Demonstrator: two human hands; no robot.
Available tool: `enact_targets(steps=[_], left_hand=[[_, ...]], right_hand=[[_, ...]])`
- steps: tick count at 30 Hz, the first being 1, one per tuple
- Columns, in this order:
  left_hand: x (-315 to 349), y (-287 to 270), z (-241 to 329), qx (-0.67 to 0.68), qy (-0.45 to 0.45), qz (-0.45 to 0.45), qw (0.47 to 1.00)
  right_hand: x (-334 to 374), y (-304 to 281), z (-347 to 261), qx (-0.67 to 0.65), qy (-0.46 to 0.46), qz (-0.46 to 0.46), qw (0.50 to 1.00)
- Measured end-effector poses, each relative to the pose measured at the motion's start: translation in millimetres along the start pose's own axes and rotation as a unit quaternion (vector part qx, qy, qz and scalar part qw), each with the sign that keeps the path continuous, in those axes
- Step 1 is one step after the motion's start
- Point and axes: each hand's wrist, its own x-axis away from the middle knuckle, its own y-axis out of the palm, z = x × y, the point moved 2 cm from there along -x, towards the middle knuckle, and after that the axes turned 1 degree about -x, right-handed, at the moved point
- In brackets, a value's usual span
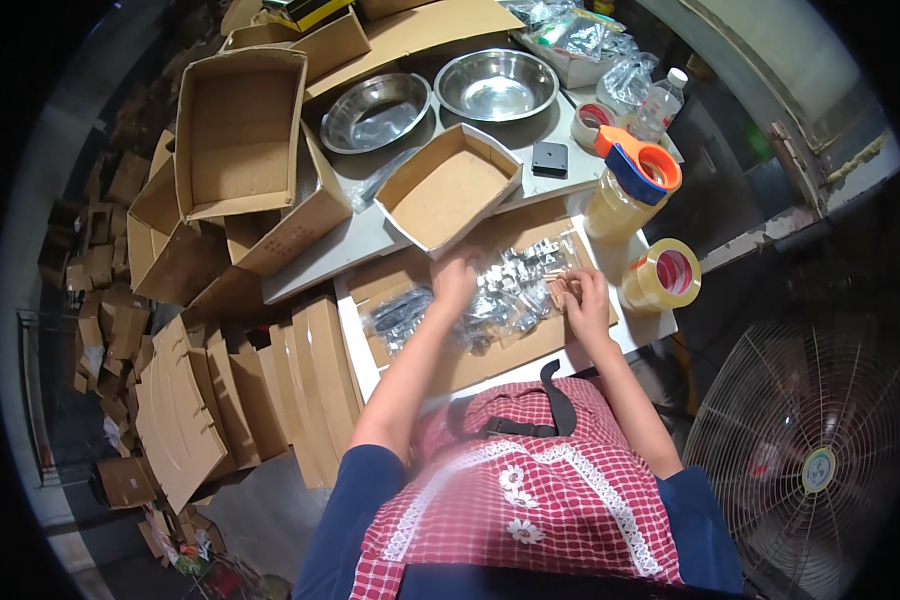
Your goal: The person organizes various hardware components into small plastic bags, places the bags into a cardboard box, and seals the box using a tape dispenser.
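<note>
My left hand (455,281) reaches to the near corner of a shallow open cardboard box (448,190); its fingers are smeared and partly hidden, so their grip cannot be made out. My right hand (588,300) is closed, fingers bent, beside a few small copper-coloured pieces (557,290); what its fingertips hold is too small to name. Between the hands lies a pile of small silvery metal parts (515,280) on clear plastic. Left of it, dark parts in clear plastic bags (402,315) rest on the cardboard sheet (460,372) covering the bench.
Two steel bowls (378,112) and a small black square box (550,158) stand behind. At the right are an orange-and-blue tape dispenser (638,168), a tape roll (662,275) and a plastic bottle (660,105). Cardboard boxes (238,135) crowd the left; a large fan (818,470) stands lower right.
</note>
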Motion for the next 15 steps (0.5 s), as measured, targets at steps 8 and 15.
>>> enact_targets(steps=[8, 15], left_hand=[[55.8, -31.5, 59.7, 0.046, 0.155, 0.037, 0.986], [99.3, -8.4, 40.9, -0.156, 0.152, 0.001, 0.976]], right_hand=[[3.4, 4.9, 29.5, 0.138, 0.065, -0.025, 0.988], [-17.3, -14.0, 4.6, 0.148, -0.011, 0.017, 0.989]])
